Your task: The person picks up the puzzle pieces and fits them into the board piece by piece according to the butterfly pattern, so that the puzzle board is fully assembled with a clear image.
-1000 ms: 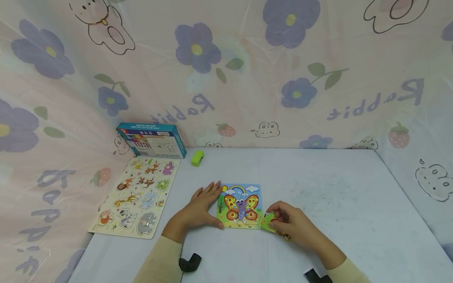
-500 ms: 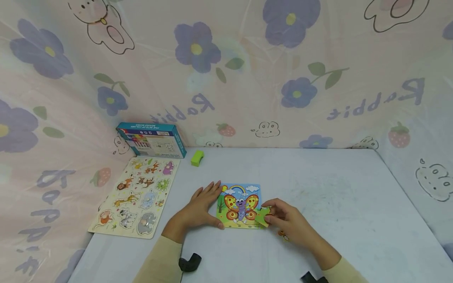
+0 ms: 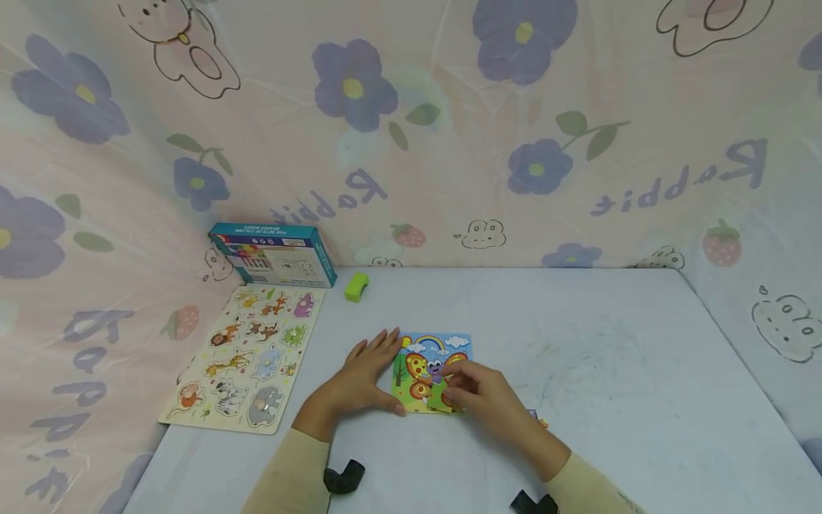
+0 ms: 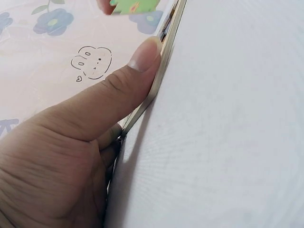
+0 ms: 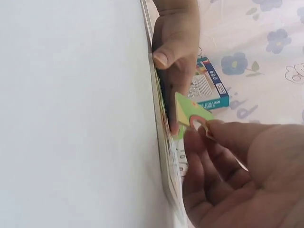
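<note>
A small square butterfly puzzle board [image 3: 409, 405] lies on the white table in the head view. My left hand [image 3: 361, 385] rests at its left side with fingers spread and fairly straight, the thumb [image 4: 145, 59] touching the board's edge. Over the lower right of the board, my right hand [image 3: 486, 400] pinches a green puzzle piece [image 5: 187, 110] between thumb and fingers. The right wrist view shows this piece tilted and raised above the board. In the head view, the piece and hand cover part of the butterfly.
Partly hidden by the right forearm, small colourful puzzle pieces [image 3: 541, 421] lie on the table. An animal peg board [image 3: 215, 421] is at the left, with a teal box [image 3: 276, 257] behind it. A green block [image 3: 357, 287] sits towards the back.
My right hand has moved left with the green puzzle piece, from beside the board's right edge to over its lower right part. The left hand stays in place.
</note>
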Tool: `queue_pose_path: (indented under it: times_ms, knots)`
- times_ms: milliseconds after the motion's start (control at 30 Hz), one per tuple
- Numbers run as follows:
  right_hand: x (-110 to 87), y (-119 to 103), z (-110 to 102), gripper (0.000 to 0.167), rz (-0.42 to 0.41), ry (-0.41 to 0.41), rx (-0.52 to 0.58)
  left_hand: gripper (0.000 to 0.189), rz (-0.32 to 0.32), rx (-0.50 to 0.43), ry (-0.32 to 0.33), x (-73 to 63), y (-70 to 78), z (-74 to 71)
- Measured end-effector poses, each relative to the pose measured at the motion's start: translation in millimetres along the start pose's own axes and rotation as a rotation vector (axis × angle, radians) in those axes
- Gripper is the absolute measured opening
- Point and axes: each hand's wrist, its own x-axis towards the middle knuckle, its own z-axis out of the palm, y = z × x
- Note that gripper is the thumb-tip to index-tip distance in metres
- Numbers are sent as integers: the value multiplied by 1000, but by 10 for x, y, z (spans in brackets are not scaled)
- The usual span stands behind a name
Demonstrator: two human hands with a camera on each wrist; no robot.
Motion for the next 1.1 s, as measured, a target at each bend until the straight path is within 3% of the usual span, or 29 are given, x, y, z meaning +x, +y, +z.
queue_pose_path:
  times_ms: [133, 633, 967, 1100]
  knots:
    - [106, -34, 135, 20, -41, 50, -30, 131, 12, -1, 1, 4, 12, -6]
    - [347, -54, 437, 20, -6, -6, -70, 129, 13, 10, 4, 2, 6, -13]
    - [346, -146, 526, 35, 3, -23, -330, 129, 19, 2, 1, -6, -10, -6]
    - [325, -181, 545, 39, -2, -38, -370, 129, 19, 2, 5, -6, -8, -3]
